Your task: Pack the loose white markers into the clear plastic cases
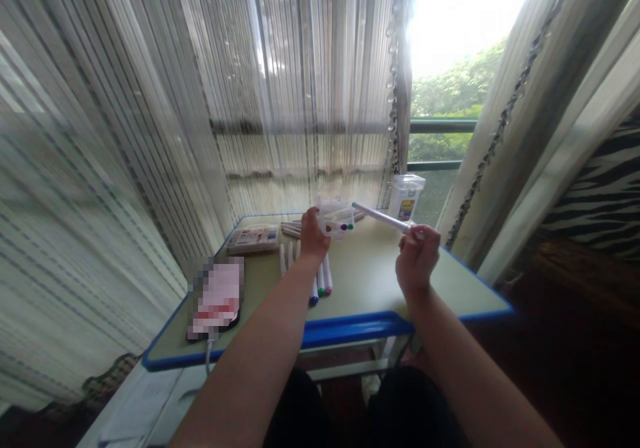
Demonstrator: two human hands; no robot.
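Observation:
My left hand [313,235] is closed around a small clear plastic box [336,216] held above the desk, with coloured marker ends showing inside it. My right hand [417,255] pinches a white marker pen [381,217] that points up and left toward the box opening. Several white markers [320,278] with coloured caps lie in a row on the desk under my left wrist. The desk [365,281] is grey-green with a blue rim.
A flat marker case [254,238] lies at the desk's back left. A blurred-out phone [216,298] with a cable sits at the front left. A clear lidded container [406,196] stands at the back by the window. Striped curtains hang behind and left.

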